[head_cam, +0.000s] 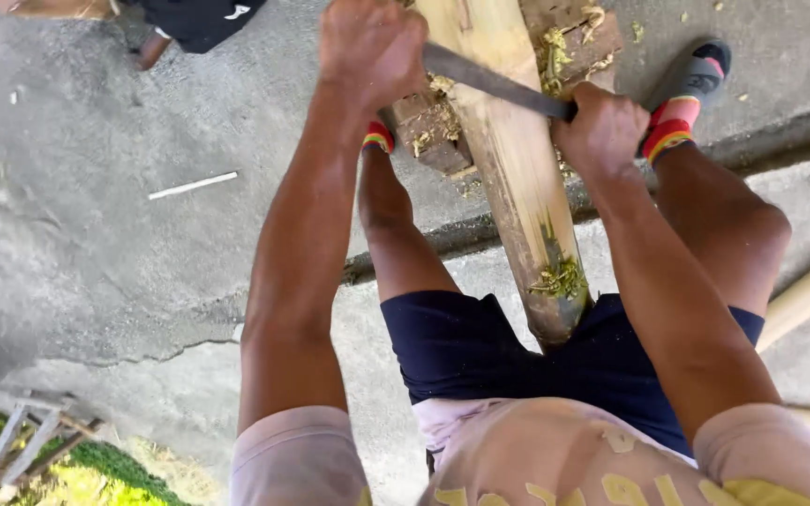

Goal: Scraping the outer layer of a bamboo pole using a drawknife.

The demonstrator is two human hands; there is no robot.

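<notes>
Two hands closed on one blade, laid across a propped pole.

The bamboo pole [517, 178] is held between the thighs, its far end resting on a wooden block [433, 126]. The blade [494, 84] is gripped by the left hand [372, 47] and right hand [602, 131]. Risk judged: a slipped stroke toward the legs; pole rolled off the block; shavings [560, 279] underfoot.

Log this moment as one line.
left hand: grips blade end | right hand: grips handle end | blade: across pole | shavings: on pole

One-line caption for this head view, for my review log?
Both hands, left hand and right hand, grip a dark metal blade laid across a pale, partly stripped wooden pole held between the legs.
</notes>
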